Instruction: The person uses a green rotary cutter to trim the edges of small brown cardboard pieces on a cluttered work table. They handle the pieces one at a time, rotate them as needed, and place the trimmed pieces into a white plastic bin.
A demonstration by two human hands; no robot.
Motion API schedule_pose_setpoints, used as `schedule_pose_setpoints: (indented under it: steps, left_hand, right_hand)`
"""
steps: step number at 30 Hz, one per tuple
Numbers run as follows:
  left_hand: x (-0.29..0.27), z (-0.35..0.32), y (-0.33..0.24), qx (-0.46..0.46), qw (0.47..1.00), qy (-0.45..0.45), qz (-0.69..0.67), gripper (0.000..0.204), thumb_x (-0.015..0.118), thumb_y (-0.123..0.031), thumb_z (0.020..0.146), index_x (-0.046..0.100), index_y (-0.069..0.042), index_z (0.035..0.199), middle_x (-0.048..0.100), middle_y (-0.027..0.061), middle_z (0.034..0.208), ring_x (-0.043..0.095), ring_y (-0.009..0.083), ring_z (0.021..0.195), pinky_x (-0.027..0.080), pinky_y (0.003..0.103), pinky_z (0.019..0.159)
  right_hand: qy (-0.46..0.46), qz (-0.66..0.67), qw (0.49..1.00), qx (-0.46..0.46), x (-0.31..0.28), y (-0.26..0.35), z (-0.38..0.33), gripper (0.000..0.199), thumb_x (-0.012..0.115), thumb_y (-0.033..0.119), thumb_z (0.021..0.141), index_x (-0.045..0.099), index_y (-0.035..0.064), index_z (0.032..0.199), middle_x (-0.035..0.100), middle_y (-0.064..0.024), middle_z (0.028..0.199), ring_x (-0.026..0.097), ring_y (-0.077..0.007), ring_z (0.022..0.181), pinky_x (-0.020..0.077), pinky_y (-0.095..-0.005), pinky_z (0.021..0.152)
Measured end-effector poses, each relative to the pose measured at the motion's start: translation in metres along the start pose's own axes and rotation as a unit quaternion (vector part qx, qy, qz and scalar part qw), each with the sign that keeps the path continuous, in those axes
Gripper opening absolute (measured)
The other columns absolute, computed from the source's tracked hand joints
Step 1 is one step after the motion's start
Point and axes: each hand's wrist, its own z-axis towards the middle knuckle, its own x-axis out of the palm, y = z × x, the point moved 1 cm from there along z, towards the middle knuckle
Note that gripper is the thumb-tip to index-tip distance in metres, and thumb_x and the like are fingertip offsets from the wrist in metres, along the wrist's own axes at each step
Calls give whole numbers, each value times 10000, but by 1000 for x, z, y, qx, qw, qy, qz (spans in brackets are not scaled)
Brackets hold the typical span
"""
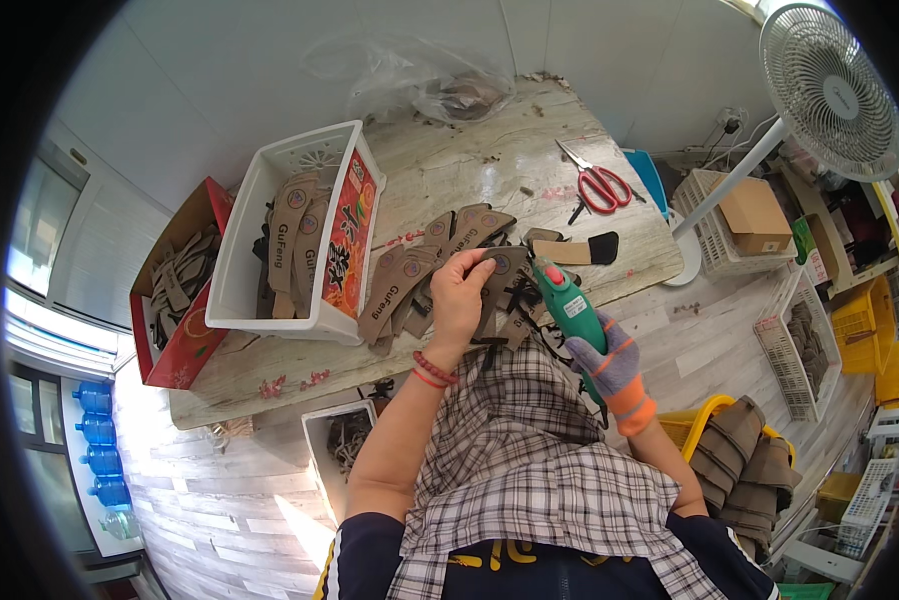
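Observation:
Bare, with red bead bracelets at the wrist, my left hand [460, 300] pinches a curved brown fabric piece [502, 275] that bears a small round emblem. My right hand [615, 368], in a grey and orange glove, is closed around a green handheld power tool [572, 312] with a red button. The tool's tip meets the fabric piece's right edge; its exact working end is too small to make out. Beneath and left of my left hand lies a loose pile of similar brown pieces [398, 292]. A beige strip with a black end [576, 250] lies just beyond the tool.
On the table [440, 160] are red-handled scissors [604, 188], a white basket [238, 250] of brown pieces, a red box [175, 345] of scraps and a clear plastic bag [440, 90]. A white bin [320, 450] stands below. To the right are a fan [832, 100] and a yellow basket [682, 428].

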Motion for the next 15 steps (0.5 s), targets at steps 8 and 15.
schedule_pose_setpoints:
  steps: [8, 15]
  left_hand:
    - [-9, 5, -30, 113, 981, 35, 156, 159, 583, -52, 861, 631, 53, 969, 583, 57, 812, 544, 126, 717, 432, 248, 656]
    - [-15, 11, -48, 135, 954, 86, 255, 128, 592, -47, 839, 631, 40, 924, 564, 74, 784, 546, 171, 690, 428, 275, 634]
  right_hand:
    - [29, 26, 999, 12, -3, 4, -1, 512, 740, 192, 811, 514, -40, 1208, 657, -66, 886, 602, -81, 753, 510, -212, 647]
    - [53, 20, 998, 13, -6, 8, -1, 544, 742, 197, 808, 499, -60, 1221, 654, -74, 918, 603, -80, 778, 517, -210, 672]
